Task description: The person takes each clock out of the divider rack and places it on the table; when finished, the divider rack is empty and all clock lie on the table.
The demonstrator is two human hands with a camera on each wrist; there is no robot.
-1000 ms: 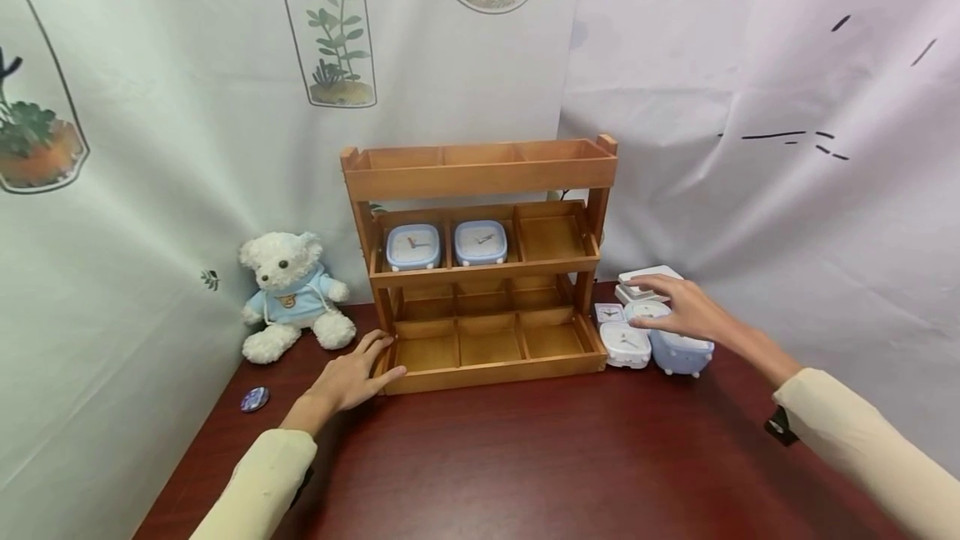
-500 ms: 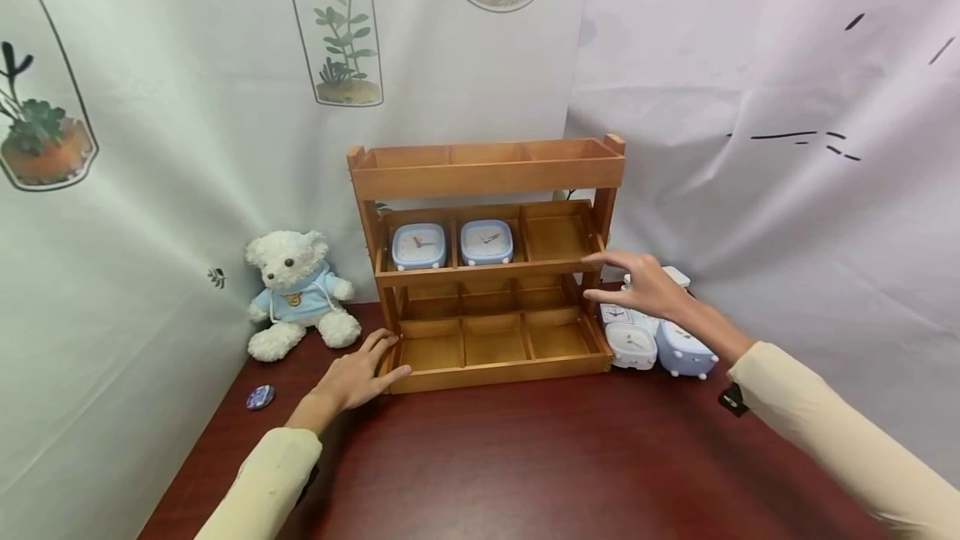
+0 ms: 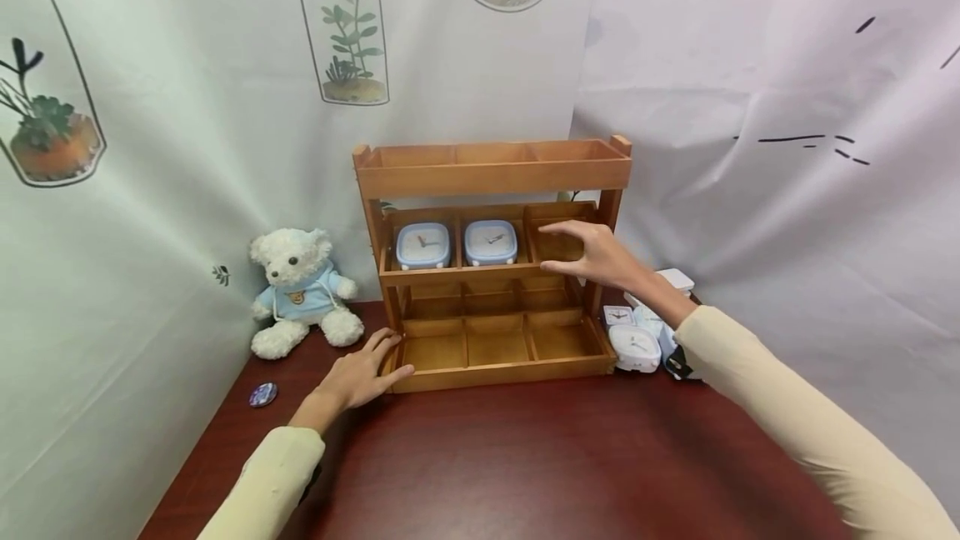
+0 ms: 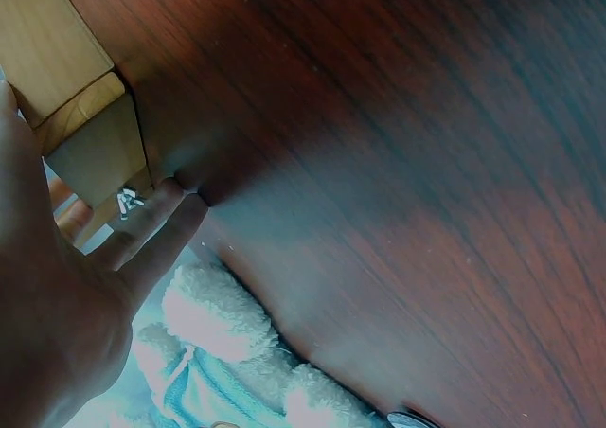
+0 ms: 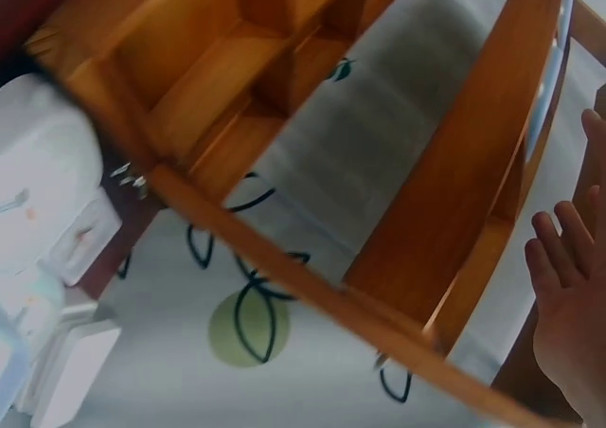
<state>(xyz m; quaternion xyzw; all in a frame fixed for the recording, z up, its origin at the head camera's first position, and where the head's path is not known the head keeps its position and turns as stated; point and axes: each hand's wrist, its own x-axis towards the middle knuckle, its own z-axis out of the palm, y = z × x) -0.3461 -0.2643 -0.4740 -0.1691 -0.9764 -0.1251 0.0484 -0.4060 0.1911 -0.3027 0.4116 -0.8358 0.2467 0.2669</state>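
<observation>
A three-tier wooden rack [image 3: 495, 181] stands on the table, each tier split into compartments. Two blue-rimmed alarm clocks, a left one [image 3: 423, 247] and a middle one [image 3: 491, 242], lean in the middle tier. My right hand [image 3: 596, 255] hovers before that tier's right compartment, thumb and fingers apart in a C shape; nothing shows between them. With fingers spread, my left hand [image 3: 356, 375] rests against the rack's lower left corner. In the left wrist view, the left hand [image 4: 66, 286] is beside the wooden side panel [image 4: 109, 144].
Right of the rack sit a white clock [image 3: 635, 348], a small square clock [image 3: 618, 317] and white boxes [image 3: 677, 279], partly hidden by my right sleeve. A white teddy bear [image 3: 303, 294] sits on the left. A round badge [image 3: 263, 394] lies on the dark red table [image 3: 525, 457].
My right hand has moved left from above the clocks at the right to the middle tier's right compartment. My left hand stays at the rack's corner. The view has shifted slightly.
</observation>
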